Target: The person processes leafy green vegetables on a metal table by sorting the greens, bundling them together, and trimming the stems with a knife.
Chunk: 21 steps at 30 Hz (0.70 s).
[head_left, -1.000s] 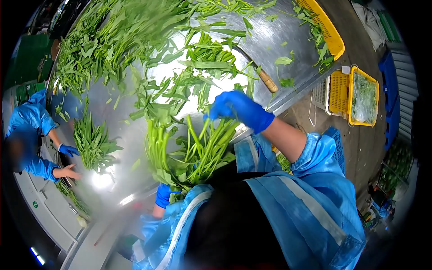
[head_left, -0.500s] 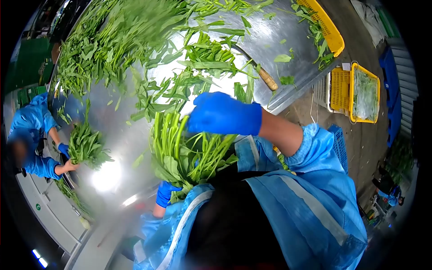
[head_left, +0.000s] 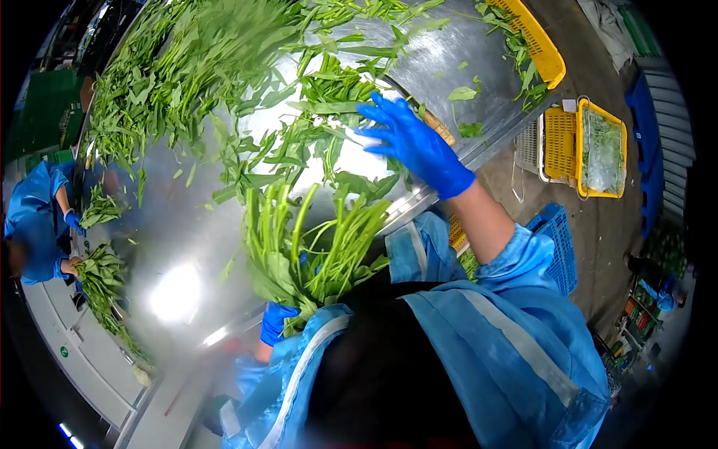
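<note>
My left hand, in a blue glove, is wrapped round the lower, leafy part of a bunch of green leafy stems close to my body; its cut stem ends point up and away. My right hand, also gloved in blue, hovers above the metal table with fingers spread and nothing in them. Under and beyond it lies a curved knife with a wooden handle, partly covered by the hand. Loose leaves and stems are scattered between the bunch and a big heap of greens.
A co-worker at the left holds greens in both hands at the metal table. A yellow crate is at the table's far right edge. On the floor at the right stand another yellow crate and a blue crate.
My right hand has lifted off the stem ends, moved up and right, and opened. My left hand keeps its hold. The co-worker's hands have moved left and now hold greens apart.
</note>
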{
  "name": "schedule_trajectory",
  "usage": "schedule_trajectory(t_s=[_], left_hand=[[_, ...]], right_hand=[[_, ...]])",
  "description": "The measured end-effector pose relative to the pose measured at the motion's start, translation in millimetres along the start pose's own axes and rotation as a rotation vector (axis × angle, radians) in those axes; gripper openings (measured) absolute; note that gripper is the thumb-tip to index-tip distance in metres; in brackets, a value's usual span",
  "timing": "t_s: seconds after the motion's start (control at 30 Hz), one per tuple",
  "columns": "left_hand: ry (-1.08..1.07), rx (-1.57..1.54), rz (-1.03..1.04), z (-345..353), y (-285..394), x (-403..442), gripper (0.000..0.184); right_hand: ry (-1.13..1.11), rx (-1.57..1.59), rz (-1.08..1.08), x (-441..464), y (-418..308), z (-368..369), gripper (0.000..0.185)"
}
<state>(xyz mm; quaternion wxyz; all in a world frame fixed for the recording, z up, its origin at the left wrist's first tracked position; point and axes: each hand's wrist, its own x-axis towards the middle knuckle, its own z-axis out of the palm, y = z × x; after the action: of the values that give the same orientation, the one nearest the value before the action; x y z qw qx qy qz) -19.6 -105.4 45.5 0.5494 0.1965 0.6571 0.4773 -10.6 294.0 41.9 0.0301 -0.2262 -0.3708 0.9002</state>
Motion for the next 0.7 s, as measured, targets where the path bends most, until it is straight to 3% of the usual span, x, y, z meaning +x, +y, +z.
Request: schedule_trajectory(t_s=[0.03,0.07,0.1,0.17,0.2,0.23,0.3,0.4,0.47,0.5,0.53,0.63,0.7], left_hand=[[-0.003,-0.001,0.005,0.5,-1.5,-5.1,0.068],[-0.003,-0.004,0.012,1.2,-2.6,-3.1,0.068],[0.001,-0.009,0.017,4.9,-2.3,4.4,0.068],[-0.001,-0.013,0.006,7.1,-1.6,8.2,0.068],[-0.007,-0.010,0.003,5.0,-2.4,2.5,0.068],[-0.012,-0.005,0.002,5.5,-1.2,5.5,0.068],[-0.021,0.009,0.000,3.1,2.7,10.3,0.069],[-0.030,0.030,0.004,11.3,5.0,8.7,0.069],[-0.031,0.035,0.012,12.7,3.7,3.8,0.069],[-0.032,0.036,0.015,16.9,5.6,12.4,0.069],[-0.030,0.036,0.019,17.8,5.4,13.0,0.069],[-0.037,0.044,0.032,21.8,5.2,9.3,0.070],[-0.042,0.046,0.040,22.2,4.1,6.7,0.070]], right_hand=[[0.035,-0.032,0.140,-8.0,4.1,-17.5,0.048],[-0.023,-0.443,0.392,-10.9,3.6,-31.6,0.050],[-0.294,-0.490,0.349,-27.7,20.8,-70.6,0.047],[-0.700,-0.865,0.196,-51.6,24.2,-48.3,0.042],[-0.775,-0.786,0.206,-59.8,45.2,-44.5,0.041],[-0.857,-0.926,0.121,-66.2,39.0,-14.5,0.030],[-0.782,-1.176,0.494,-66.9,28.8,28.1,0.022],[-0.649,-0.527,0.367,-59.0,37.8,5.3,0.019],[-0.562,-0.578,-0.040,-53.3,18.9,-16.7,0.018],[-0.512,-0.628,-0.355,-44.3,16.7,-37.4,0.015],[-0.206,-0.190,0.031,-42.8,5.1,-60.2,0.023],[-0.239,-0.722,0.436,-5.2,9.1,-77.2,0.029],[-0.643,-1.408,-0.296,-53.7,16.3,-58.7,0.037]])
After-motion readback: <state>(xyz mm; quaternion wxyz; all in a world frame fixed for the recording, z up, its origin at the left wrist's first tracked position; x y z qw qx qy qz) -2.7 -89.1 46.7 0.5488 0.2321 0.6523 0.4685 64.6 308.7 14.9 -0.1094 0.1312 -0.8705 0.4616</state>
